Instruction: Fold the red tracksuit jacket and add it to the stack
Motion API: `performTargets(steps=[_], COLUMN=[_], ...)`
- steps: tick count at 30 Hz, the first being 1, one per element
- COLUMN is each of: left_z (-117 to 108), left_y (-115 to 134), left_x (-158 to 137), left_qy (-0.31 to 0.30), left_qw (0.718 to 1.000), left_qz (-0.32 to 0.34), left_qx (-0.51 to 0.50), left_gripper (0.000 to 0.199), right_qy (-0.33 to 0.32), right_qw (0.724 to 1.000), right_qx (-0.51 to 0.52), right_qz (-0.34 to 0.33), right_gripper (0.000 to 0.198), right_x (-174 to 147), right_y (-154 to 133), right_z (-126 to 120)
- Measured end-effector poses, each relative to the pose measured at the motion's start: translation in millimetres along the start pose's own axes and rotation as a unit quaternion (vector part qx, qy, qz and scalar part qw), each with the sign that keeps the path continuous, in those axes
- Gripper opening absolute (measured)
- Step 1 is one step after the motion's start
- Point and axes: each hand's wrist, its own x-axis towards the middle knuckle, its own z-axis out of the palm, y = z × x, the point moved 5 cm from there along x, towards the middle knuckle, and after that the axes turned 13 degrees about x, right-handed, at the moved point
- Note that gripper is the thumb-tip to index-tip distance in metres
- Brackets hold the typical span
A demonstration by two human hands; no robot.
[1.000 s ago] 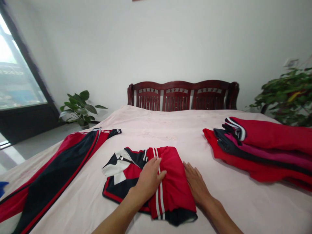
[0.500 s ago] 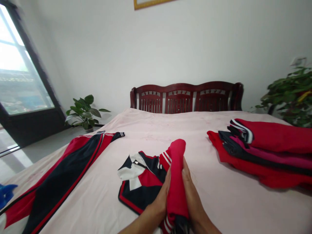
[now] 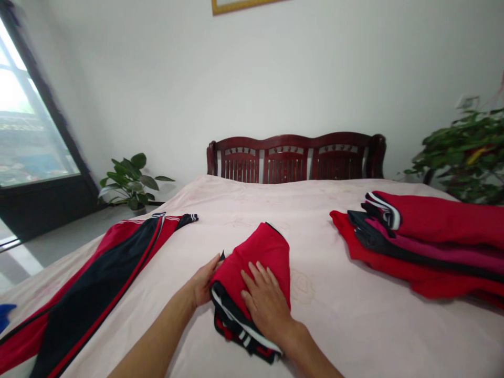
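In front of me on the bed lies a track jacket (image 3: 252, 252), folded into a compact bundle. Its red side faces up, and navy and white striped edges show along the near side. My left hand (image 3: 205, 279) grips the bundle's left edge, with the fingertips partly hidden by the cloth. Flat on top rests my right hand (image 3: 268, 302), its fingers a little apart and pressing on the red fabric.
To the left a red and navy track jacket (image 3: 102, 283) lies stretched out. A stack of folded clothes (image 3: 429, 247) sits on the right over the pink bedsheet (image 3: 338, 336). Behind are a dark wooden headboard (image 3: 285, 157) and a potted plant (image 3: 134, 181).
The red part, held upright between both palms before, now lies folded down over the white and navy collar part. My left hand moved left to the edge; my right hand went flat on top.
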Motion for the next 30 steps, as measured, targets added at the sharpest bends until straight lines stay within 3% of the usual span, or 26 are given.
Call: performTargets(steps=[3, 6, 9, 11, 13, 17, 20, 23, 26, 28, 30], left_z=[-8.5, -9.9, -13.2, -16.6, -20.0, -29.4, -40.9, -52.1, -60.4, -61.2, -55.5], left_y=[11.7, 17.4, 8.8, -0.9, -9.7, -17.6, -17.5, -14.2, -2.5, 8.5, 17.7], left_x=[-7.9, -14.3, -23.6, -31.2, -37.5, -39.9, -35.5, -31.2, -26.6, -19.2, -6.5], left_qy=[0.048, 0.113, 0.168, 0.191, 0.206, 0.237, 0.269, 0.289, 0.326, 0.345, 0.342], left_qw=[0.997, 0.979, 0.963, 0.959, 0.956, 0.938, 0.896, 0.825, 0.753, 0.739, 0.753], left_qz=[0.004, 0.056, 0.087, 0.100, 0.109, 0.125, 0.137, 0.142, 0.117, 0.082, 0.053], left_qx=[0.064, 0.162, 0.191, 0.183, 0.180, 0.219, 0.325, 0.465, 0.560, 0.573, 0.560], left_gripper=[0.052, 0.065, 0.081, 0.088, 0.092, 0.086, 0.078, 0.072, 0.062, 0.055, 0.057], right_qy=[-0.030, -0.051, 0.028, 0.125, 0.175, 0.116, 0.028, -0.040, -0.052, -0.033, -0.016], right_qw=[0.999, 0.996, 0.997, 0.992, 0.984, 0.986, 0.990, 0.988, 0.987, 0.988, 0.989], right_qx=[0.006, 0.040, 0.051, 0.013, -0.040, -0.109, -0.133, -0.138, -0.142, -0.145, -0.143], right_qz=[-0.037, -0.066, -0.044, -0.010, 0.021, 0.043, 0.039, 0.059, 0.061, 0.047, 0.025], right_gripper=[0.052, 0.050, 0.045, 0.047, 0.050, 0.056, 0.062, 0.066, 0.068, 0.067, 0.066], right_x=[1.7, 4.9, 10.1, 15.2, 23.5, 51.7, 72.2, 84.9, 87.8, 84.6, 77.9], right_y=[-8.1, -14.5, -5.2, 5.2, 13.0, 22.3, 30.7, 40.3, 42.0, 38.9, 34.6], right_z=[5.9, 2.1, -17.9, -37.2, -49.3, -37.3, -12.4, 3.6, 6.3, 4.7, 4.0])
